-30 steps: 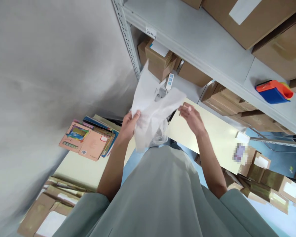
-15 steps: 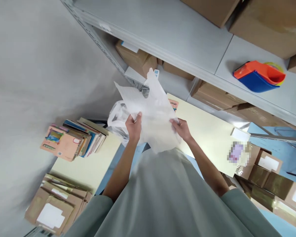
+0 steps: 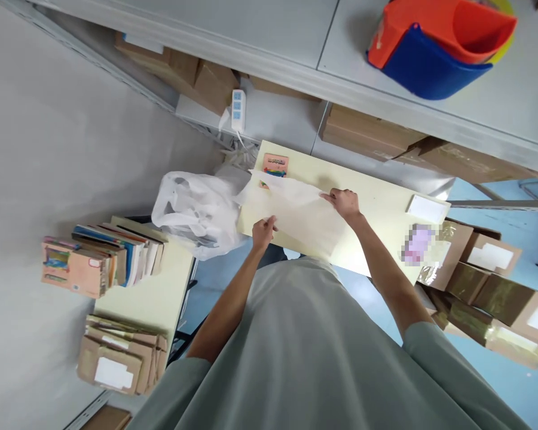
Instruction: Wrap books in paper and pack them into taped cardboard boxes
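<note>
A thin white plastic bag (image 3: 296,206) is stretched low over the pale yellow table (image 3: 381,209). My left hand (image 3: 263,233) pinches its near edge on the left. Higher up on the right, my right hand (image 3: 344,203) grips the bag's far edge between thumb and fingers. An orange booklet (image 3: 276,162) lies at the table's far left corner, and the bag overlaps its lower part. Left of my left hand hangs a bunch of white plastic bags (image 3: 197,209).
A stack of books (image 3: 112,257) and flattened cardboard boxes (image 3: 121,355) rest on a side table at left. Overhead is a grey shelf (image 3: 251,30) holding an orange and blue bin (image 3: 439,48). A power strip (image 3: 238,110) and taped cartons (image 3: 488,286) are also around.
The bag has gone from held up before me to spread low across the table. My right hand moved up and slightly right; my left moved right. The view shifted.
</note>
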### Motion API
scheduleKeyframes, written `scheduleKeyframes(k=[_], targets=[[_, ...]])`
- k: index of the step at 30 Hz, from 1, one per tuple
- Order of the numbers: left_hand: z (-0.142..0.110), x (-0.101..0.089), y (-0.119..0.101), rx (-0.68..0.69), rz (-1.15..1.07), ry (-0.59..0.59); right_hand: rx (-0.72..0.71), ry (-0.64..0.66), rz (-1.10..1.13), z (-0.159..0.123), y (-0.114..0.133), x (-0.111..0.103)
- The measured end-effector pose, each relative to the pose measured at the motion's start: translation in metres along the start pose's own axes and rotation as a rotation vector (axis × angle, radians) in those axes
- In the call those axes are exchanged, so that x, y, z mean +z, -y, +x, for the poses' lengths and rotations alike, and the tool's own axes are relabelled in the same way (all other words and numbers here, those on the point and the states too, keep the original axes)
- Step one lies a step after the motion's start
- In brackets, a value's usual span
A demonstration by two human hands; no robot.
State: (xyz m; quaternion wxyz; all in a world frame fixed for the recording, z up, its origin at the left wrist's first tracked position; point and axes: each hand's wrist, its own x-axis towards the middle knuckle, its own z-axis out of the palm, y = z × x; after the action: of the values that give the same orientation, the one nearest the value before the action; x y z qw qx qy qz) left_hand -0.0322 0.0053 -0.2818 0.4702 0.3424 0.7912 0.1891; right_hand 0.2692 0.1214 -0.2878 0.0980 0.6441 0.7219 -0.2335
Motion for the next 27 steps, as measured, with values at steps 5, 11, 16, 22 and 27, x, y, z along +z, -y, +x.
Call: scheduleKeyframes(k=[5, 11, 16, 22, 27], targets=[[-0.004, 0.008, 0.017, -0.071, 0.244, 0.248, 0.034, 0.006, -0.028, 0.015, -0.019, 0.019], [0.003, 0.006, 0.004, 0.285, 0.475, 0.293, -0.027, -0.304, 0.065, -0.001, -0.03, 0.037], [0.041, 0.031, -0.035, 0.767, 0.725, 0.191, -0.133, -0.322, 0.149, -0.051, -0.002, 0.074], [0.082, 0.068, -0.042, 0.956, 0.881, 0.388, -0.028, -0.24, 0.177, -0.085, 0.018, 0.124], [0.086, 0.066, -0.016, 0.872, 0.834, 0.327, 0.051, -0.251, 0.148, -0.092, -0.004, 0.133]])
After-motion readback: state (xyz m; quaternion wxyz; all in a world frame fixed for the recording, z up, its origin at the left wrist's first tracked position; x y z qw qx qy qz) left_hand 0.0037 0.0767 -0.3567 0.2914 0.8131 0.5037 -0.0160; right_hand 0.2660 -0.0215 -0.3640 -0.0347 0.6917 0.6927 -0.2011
